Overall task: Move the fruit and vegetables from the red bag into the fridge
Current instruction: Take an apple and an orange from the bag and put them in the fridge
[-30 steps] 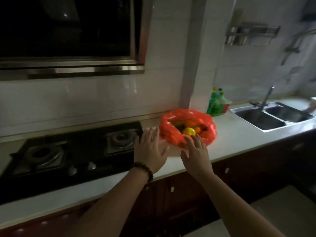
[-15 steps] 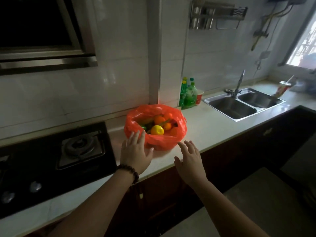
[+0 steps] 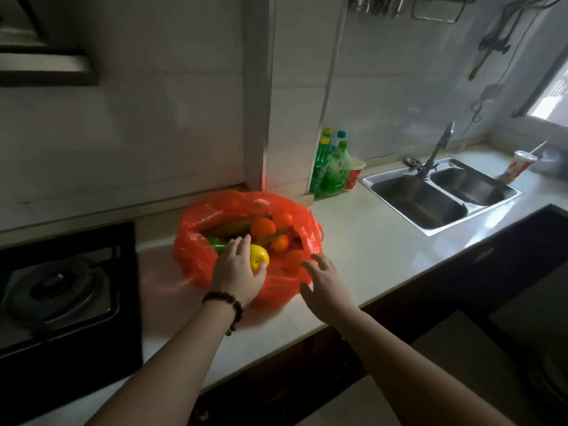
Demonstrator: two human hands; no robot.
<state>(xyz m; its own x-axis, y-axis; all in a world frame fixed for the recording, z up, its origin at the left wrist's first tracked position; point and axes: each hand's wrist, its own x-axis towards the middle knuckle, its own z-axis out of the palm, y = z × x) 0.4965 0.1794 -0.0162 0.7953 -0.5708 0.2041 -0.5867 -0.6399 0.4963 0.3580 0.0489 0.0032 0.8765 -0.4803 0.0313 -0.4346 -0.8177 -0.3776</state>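
Head view, one red bag [image 3: 196,265], three oranges [image 3: 262,228]

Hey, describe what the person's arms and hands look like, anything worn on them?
Both forearms are bare, with no sleeves in view. The left hand has a bracelet of dark round beads around its wrist. The right hand and its wrist carry nothing: no ring, watch or glove shows on either hand.

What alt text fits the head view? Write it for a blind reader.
A person's left hand grips a yellow fruit inside an open red bag of oranges and greens on a white counter; the right hand hovers open beside the bag. A double sink sits to the right.
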